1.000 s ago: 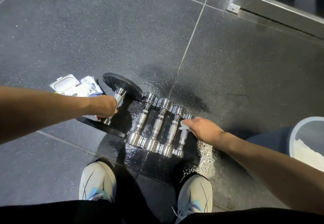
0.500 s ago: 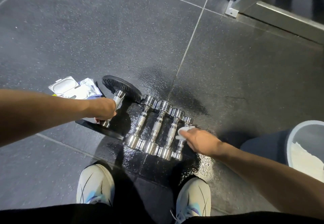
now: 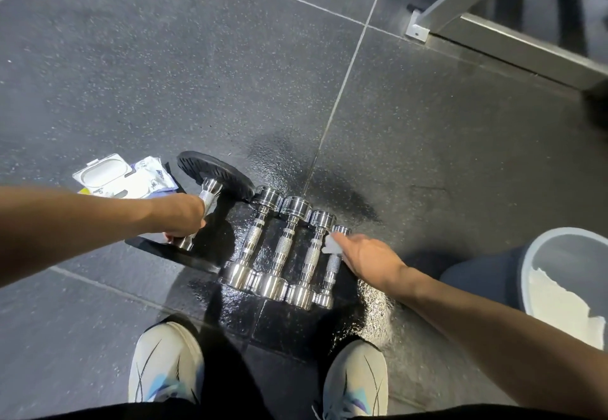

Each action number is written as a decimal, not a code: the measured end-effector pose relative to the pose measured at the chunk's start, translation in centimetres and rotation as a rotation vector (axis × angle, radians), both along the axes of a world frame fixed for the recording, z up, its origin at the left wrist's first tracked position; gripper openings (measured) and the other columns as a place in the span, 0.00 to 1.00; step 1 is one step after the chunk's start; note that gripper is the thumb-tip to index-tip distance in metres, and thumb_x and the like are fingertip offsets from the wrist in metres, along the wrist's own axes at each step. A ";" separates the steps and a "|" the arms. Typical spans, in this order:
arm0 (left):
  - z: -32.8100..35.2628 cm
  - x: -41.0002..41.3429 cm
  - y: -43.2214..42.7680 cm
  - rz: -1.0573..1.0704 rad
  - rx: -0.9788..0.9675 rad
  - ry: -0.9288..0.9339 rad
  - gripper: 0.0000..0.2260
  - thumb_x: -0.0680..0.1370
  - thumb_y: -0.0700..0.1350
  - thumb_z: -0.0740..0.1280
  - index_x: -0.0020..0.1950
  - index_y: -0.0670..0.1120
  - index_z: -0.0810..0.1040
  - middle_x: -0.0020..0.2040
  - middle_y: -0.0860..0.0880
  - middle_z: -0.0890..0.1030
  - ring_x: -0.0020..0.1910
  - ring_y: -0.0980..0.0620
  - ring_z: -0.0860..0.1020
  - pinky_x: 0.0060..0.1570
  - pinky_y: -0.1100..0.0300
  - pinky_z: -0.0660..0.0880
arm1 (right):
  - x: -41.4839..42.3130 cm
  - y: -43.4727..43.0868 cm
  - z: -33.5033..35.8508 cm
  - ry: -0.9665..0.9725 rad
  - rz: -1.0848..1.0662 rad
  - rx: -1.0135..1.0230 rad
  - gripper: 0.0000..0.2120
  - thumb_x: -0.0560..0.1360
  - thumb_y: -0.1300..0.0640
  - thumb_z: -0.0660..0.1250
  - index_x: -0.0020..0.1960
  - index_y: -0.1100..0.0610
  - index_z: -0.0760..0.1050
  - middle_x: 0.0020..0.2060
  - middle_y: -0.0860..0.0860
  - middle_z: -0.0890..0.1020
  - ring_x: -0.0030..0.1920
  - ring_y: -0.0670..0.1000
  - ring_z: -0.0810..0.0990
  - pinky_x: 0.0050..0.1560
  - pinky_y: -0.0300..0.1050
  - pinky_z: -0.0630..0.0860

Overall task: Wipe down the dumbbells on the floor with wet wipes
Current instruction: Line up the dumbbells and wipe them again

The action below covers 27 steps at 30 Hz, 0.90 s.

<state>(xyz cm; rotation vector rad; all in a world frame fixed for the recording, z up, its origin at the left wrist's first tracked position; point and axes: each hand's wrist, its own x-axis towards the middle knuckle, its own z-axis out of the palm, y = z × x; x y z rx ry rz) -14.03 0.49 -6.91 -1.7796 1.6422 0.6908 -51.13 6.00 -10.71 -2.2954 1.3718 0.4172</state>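
Note:
Several chrome dumbbells lie side by side on the wet dark floor in front of my feet. My right hand (image 3: 365, 256) holds a white wet wipe (image 3: 332, 244) against the handle of the smallest dumbbell (image 3: 331, 270) at the right end of the row. To the left stands a bigger dumbbell with black plates (image 3: 217, 174). My left hand (image 3: 184, 219) grips its chrome handle. The three middle chrome dumbbells (image 3: 284, 248) lie untouched between my hands.
A wet wipes pack (image 3: 123, 177) with a white flip lid lies on the floor left of the black plate. A grey bin (image 3: 566, 284) with white waste stands at the right. A metal rack foot (image 3: 493, 34) crosses the upper right. My two white shoes (image 3: 164, 363) are below.
My right hand with the wipe has slid a little up along the small dumbbell's handle toward its far end. My left hand keeps its grip on the plated dumbbell.

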 end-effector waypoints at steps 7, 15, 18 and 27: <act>-0.4 0.2 -0.2 0.013 -0.016 -0.005 0.18 0.84 0.51 0.63 0.67 0.40 0.73 0.50 0.46 0.77 0.49 0.49 0.76 0.50 0.59 0.72 | -0.6 -2.7 -0.3 0.028 -0.204 -0.140 0.16 0.80 0.66 0.58 0.66 0.55 0.64 0.39 0.53 0.74 0.35 0.57 0.72 0.35 0.50 0.68; -0.5 0.3 -0.1 0.070 -0.004 0.010 0.18 0.83 0.51 0.64 0.68 0.41 0.74 0.51 0.46 0.78 0.49 0.49 0.78 0.48 0.58 0.73 | 0.2 -0.6 -0.7 0.036 -0.046 -0.082 0.20 0.76 0.72 0.60 0.63 0.55 0.66 0.52 0.57 0.76 0.47 0.58 0.76 0.43 0.51 0.73; -0.3 0.2 0.0 0.090 0.001 0.017 0.17 0.83 0.50 0.64 0.68 0.41 0.74 0.51 0.46 0.79 0.48 0.50 0.78 0.46 0.59 0.72 | 0.3 -0.3 -0.7 0.056 0.033 -0.070 0.17 0.77 0.72 0.60 0.61 0.56 0.66 0.48 0.55 0.72 0.45 0.54 0.72 0.41 0.49 0.69; -0.3 -0.1 -0.1 0.154 0.004 0.015 0.19 0.83 0.49 0.66 0.69 0.40 0.74 0.51 0.46 0.79 0.47 0.50 0.79 0.46 0.59 0.74 | -0.4 -3.2 0.5 0.129 -0.100 -0.144 0.25 0.73 0.65 0.71 0.63 0.53 0.64 0.52 0.56 0.75 0.52 0.59 0.77 0.44 0.52 0.75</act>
